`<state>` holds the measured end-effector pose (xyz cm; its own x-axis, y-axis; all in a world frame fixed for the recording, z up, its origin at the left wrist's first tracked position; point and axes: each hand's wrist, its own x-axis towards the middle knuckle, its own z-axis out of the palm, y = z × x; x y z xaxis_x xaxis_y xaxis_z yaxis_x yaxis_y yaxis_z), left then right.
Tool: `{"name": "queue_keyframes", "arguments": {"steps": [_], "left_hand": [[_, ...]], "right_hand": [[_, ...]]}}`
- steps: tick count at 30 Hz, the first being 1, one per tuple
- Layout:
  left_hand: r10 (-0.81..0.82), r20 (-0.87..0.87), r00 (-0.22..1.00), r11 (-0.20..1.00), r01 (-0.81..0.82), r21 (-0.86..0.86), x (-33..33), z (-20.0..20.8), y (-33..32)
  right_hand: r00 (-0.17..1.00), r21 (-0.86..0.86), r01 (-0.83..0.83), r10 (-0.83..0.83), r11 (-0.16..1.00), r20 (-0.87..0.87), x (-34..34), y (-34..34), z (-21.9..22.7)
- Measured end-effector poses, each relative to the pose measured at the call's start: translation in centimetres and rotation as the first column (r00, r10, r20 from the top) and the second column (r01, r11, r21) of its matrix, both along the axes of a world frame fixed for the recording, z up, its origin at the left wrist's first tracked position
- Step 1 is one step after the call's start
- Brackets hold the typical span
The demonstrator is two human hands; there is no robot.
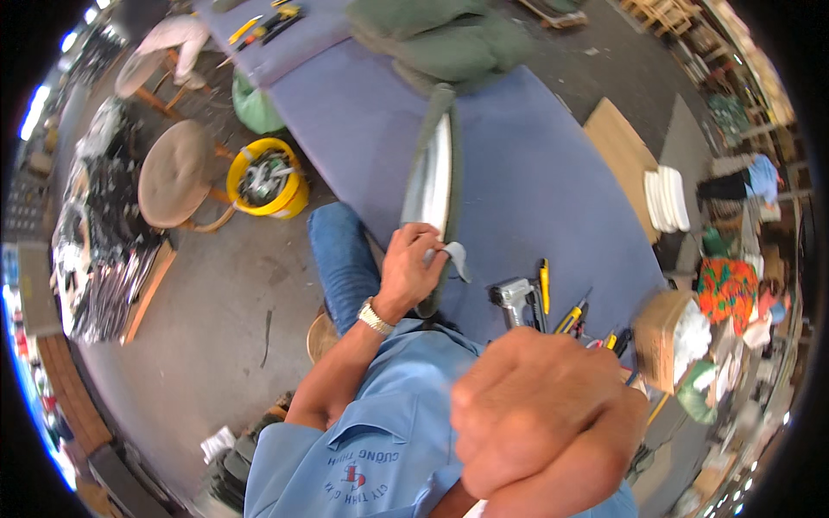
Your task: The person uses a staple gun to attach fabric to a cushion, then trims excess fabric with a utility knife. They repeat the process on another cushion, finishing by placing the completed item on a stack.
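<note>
A long, narrow piece with dark green fabric edges and a white inside point(441, 168) stands out from the table towards the far side. My left hand point(413, 266) grips its near part, fingers bent over it. By the fingertips a short pale grey strip point(459, 260) curls off to the right. Close to the camera, my right hand point(544, 414) is closed in a fist above my lap. Its fingers turn away, so what they hold, if anything, is hidden; a small white bit shows below it. A silver staple gun point(513, 299) lies on the table between the hands.
On the blue-covered table point(527, 164) lie yellow cutters point(570, 321) at right and green cushions point(449, 39) at the far end. A cardboard box point(661, 337) stands at right. Left are a yellow bucket point(298, 197) of scraps and a round padded stool point(177, 173).
</note>
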<state>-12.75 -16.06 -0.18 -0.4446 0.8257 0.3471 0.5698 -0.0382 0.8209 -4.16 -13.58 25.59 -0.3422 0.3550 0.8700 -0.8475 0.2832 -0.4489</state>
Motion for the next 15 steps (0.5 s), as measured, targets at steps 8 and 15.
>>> {"name": "queue_keyframes", "arguments": {"steps": [8, 15], "left_hand": [[-0.031, 0.082, 0.996, 0.999, 0.033, -0.02, -0.2, -0.1, -0.3], [0.062, 0.088, 0.994, 0.996, -0.067, 0.053, -0.4, -1.1, -0.8]], "right_hand": [[0.871, 0.204, 0.08, -0.168, 0.976, 0.461, 2.3, 1.3, -0.5], [0.157, 0.173, 0.376, -0.246, 0.91, 0.956, 4.3, 7.7, -19.0]]}}
